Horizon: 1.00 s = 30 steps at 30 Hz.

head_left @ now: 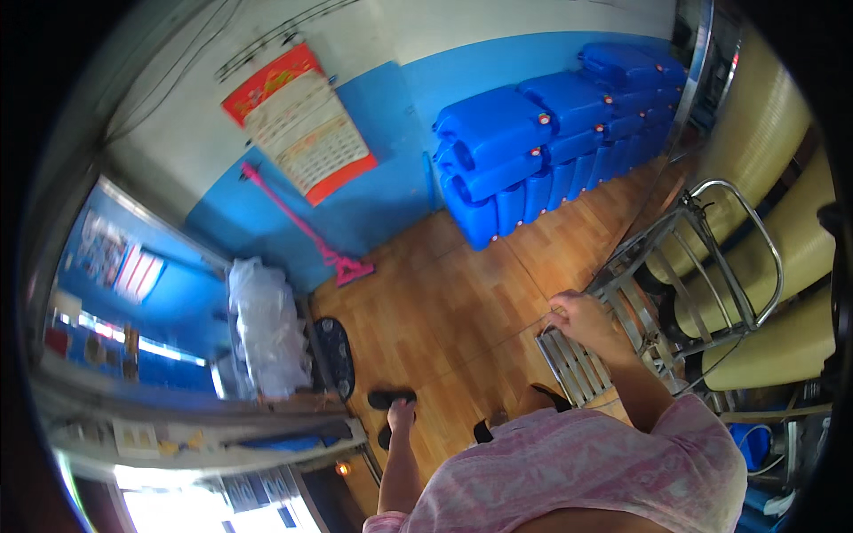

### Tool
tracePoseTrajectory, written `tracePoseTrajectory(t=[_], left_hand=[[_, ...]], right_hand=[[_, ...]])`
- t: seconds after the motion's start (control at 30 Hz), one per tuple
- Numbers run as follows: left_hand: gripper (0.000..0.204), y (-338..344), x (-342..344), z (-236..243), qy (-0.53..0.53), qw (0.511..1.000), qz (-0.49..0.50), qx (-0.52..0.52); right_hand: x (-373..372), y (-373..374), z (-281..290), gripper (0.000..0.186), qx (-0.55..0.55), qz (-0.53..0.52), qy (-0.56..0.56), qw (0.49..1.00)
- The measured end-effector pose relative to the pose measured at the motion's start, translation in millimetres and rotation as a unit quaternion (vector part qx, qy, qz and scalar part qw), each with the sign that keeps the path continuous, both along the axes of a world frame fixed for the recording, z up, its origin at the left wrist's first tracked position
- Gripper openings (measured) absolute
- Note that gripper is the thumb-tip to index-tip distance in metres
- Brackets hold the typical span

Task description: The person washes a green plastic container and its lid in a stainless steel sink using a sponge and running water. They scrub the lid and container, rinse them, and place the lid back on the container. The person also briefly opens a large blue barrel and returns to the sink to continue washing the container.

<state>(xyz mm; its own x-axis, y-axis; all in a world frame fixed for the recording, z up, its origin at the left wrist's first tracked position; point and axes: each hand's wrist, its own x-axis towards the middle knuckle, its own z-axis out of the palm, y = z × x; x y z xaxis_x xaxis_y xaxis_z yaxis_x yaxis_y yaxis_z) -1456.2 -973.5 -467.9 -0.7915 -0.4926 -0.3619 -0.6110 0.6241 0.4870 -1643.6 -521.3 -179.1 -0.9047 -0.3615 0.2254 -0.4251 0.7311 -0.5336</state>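
Observation:
My right hand (576, 314) is at the right of the middle, its fingers curled in. Whether anything is inside them is hidden. Beside and partly behind it stands a metal trolley (653, 324) with flat slats and a bent tube handle (775, 258); I cannot tell whether my hand touches it. My left arm hangs low on the left. Its hand (402, 414) looks small and its fingers do not show clearly. Close to that hand in the picture is a black slipper (382, 399) on the wood-patterned floor (453, 311).
Blue jerrycans (498, 124) are stacked along the far wall. Large yellowish rolls (755, 124) lean at the right. A pink broom (306, 228) stands under a red calendar (302, 124). White plastic-wrapped goods (269, 329) and a dark mat (334, 355) are at the left.

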Motion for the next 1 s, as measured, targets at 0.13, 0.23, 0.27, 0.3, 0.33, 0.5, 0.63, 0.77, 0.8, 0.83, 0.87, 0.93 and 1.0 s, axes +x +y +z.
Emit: tracePoseTrajectory(t=[0.13,0.23,0.27,0.3,0.33,0.5,0.63,0.77,0.8,0.83,0.87,0.93,1.0], left_hand=[[0.04,24,-181,38,0.118,0.964,0.017,0.238],[0.045,54,-270,49,0.022,0.969,-0.132,0.209],[0.048,64,-291,55,0.014,0.966,-0.218,0.141],[0.05,74,-312,63,-0.012,0.952,-0.3,0.063],[0.049,78,-333,72,-0.033,0.935,-0.35,0.052],[0.051,65,-437,138,-0.075,0.926,-0.363,0.07],[0.031,58,-545,196,0.198,0.935,-0.293,0.003],[0.017,87,-669,231,0.183,0.918,-0.35,-0.017],[0.015,109,-701,235,0.192,0.905,-0.38,0.003],[0.014,136,-734,238,0.22,0.884,-0.41,0.032],[0.014,164,-764,239,0.229,0.862,-0.448,0.056],[0.014,223,-813,241,0.258,0.808,-0.516,0.117],[0.015,283,-851,244,0.274,0.745,-0.592,0.139]], right_hand=[[-65,36,-17,0.023,-0.106,-0.116,-0.043,0.987],[-115,50,-43,0.021,-0.074,-0.14,-0.088,0.983],[-139,51,-50,0.02,-0.055,-0.117,-0.053,0.99],[-164,51,-57,0.018,-0.033,-0.095,-0.018,0.995],[-187,51,-62,0.017,-0.003,-0.076,-0.001,0.997],[-314,43,-62,0.016,-0.063,-0.052,0.065,0.995],[-403,46,-47,0.016,-0.127,-0.063,0.091,0.986],[-468,67,-39,0.014,-0.109,-0.098,0.05,0.988],[-480,79,-35,0.014,-0.08,-0.13,0.057,0.987],[-489,91,-33,0.014,-0.057,-0.157,0.081,0.983],[-496,102,-31,0.015,-0.05,-0.197,0.048,0.978],[-502,126,-29,0.015,-0.056,-0.264,0.009,0.963],[-509,153,-30,0.016,-0.026,-0.32,0.037,0.946]])
